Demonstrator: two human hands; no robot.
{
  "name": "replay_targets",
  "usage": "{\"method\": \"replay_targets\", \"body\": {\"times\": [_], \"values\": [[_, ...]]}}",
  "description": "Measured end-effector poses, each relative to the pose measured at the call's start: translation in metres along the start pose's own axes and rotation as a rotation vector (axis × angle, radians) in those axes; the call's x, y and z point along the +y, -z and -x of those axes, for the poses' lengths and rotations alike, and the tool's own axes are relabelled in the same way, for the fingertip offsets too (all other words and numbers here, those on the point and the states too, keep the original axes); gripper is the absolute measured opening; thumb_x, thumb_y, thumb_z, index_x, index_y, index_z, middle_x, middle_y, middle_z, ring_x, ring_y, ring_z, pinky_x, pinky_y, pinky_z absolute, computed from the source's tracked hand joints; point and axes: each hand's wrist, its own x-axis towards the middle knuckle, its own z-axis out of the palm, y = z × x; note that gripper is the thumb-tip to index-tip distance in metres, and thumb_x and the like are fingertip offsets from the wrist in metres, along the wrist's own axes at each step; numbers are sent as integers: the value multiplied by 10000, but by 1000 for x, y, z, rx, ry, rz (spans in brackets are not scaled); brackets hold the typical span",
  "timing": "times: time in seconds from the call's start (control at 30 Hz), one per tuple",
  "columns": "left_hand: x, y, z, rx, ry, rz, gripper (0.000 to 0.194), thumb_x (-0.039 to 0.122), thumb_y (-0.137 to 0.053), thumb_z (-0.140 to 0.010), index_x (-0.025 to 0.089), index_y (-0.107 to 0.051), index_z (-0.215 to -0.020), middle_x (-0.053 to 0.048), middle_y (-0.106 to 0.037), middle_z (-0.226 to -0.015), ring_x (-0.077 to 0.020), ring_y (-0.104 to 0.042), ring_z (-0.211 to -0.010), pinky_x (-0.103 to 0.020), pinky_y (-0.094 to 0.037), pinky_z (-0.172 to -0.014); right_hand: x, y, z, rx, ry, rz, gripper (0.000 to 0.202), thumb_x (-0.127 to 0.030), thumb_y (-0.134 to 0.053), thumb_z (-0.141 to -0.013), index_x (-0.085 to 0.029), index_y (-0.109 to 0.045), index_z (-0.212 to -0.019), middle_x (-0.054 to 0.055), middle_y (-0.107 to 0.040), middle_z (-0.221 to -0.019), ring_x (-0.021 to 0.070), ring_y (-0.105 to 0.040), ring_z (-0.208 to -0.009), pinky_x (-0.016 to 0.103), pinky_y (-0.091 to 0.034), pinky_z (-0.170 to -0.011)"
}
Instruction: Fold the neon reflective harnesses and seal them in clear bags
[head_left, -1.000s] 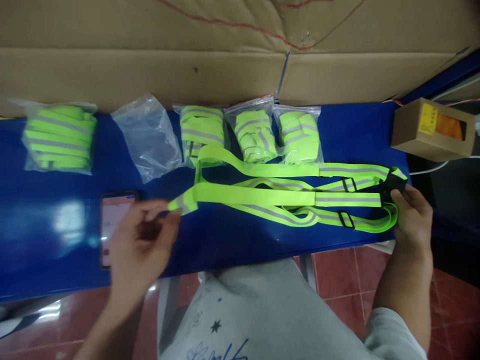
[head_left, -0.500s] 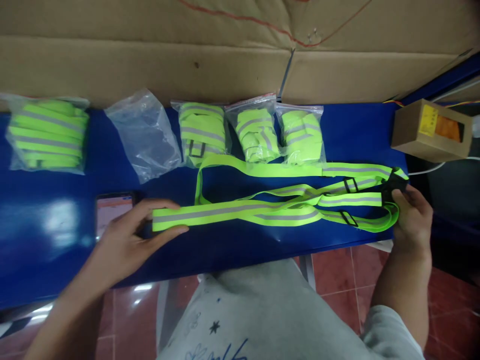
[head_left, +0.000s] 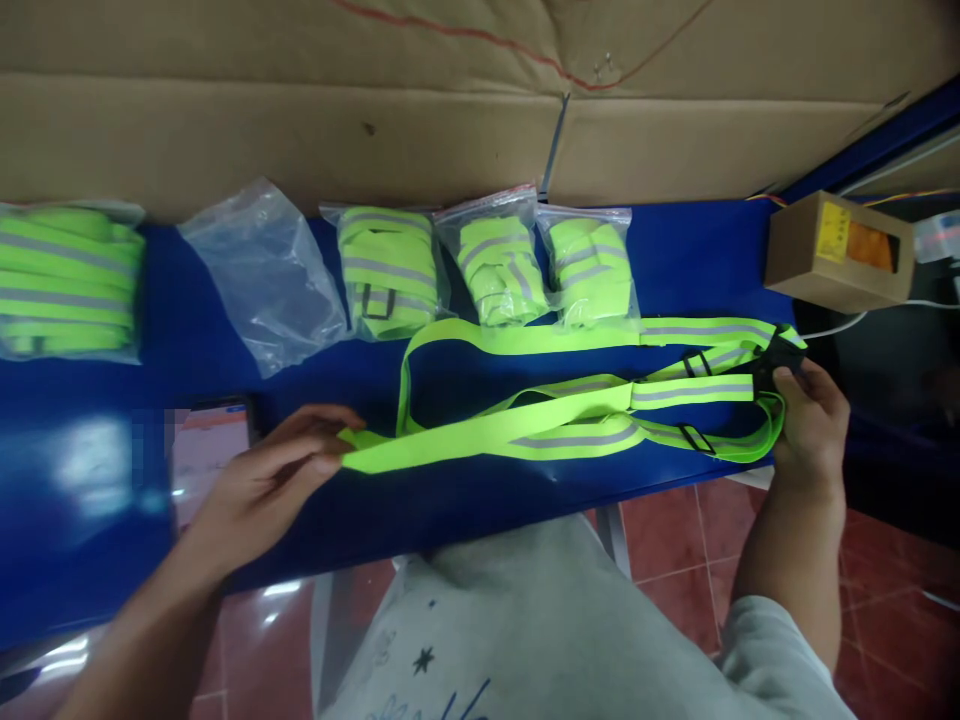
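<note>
A neon yellow-green reflective strap harness [head_left: 570, 408] with grey stripes lies stretched along the blue table. My left hand [head_left: 281, 470] pinches its left end, where the band shows its plain side without a stripe. At the other end, my right hand [head_left: 816, 415] is closed on the harness by a black buckle piece [head_left: 778, 355]; part of the grip is hidden. Black slider buckles [head_left: 696, 438] sit on the straps near my right hand. Just beyond the harness, an empty clear plastic bag [head_left: 266, 280] lies between filled bags.
Along the back of the blue table [head_left: 697, 250] are several zip bags holding folded straps, including one bag [head_left: 390, 270] near the middle. A phone [head_left: 214, 450] lies beside my left hand. A brown cardboard box [head_left: 840, 255] stands at the right end. Cardboard [head_left: 262, 130] lines the back.
My left hand has turned the strap's end over, so its plain side faces up instead of the grey stripe. My right hand keeps its hold. The view has shifted slightly.
</note>
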Motion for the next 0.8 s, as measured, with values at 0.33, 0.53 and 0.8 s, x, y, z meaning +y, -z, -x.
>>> {"method": "replay_targets", "body": {"times": [0.33, 0.53, 0.8], "values": [[15, -6, 12, 178, 62, 292, 382, 49, -822, -673, 301, -719, -942, -25, -766, -977, -214, -744, -841, -327, -640, -684, 1, 0, -1, 13, -16, -5, 435, -269, -859, -577, -172, -761, -990, -5, -724, -842, 122, -655, -756, 224, -544, -678], [24, -9, 17, 234, 160, 150, 282, 95, -837, -649, 277, -705, -819, 2, -730, -1099, -218, -727, -948, -304, -641, -684, 0, -1, 0, 23, -29, -14, 459, -261, -876, -571, -151, -759, -1001, 12, -738, -859, 115, -659, -769, 200, -541, -690], [17, -3, 25, 429, 433, 151, 173, 274, -854, -633, 286, -794, -795, 5, -726, -641, -168, -625, -496, -237, -487, -425, -1, -1, 0, 31, -18, 4, 438, -257, -849, -582, -171, -770, -1005, 3, -737, -863, 121, -654, -758, 227, -546, -682]]}}
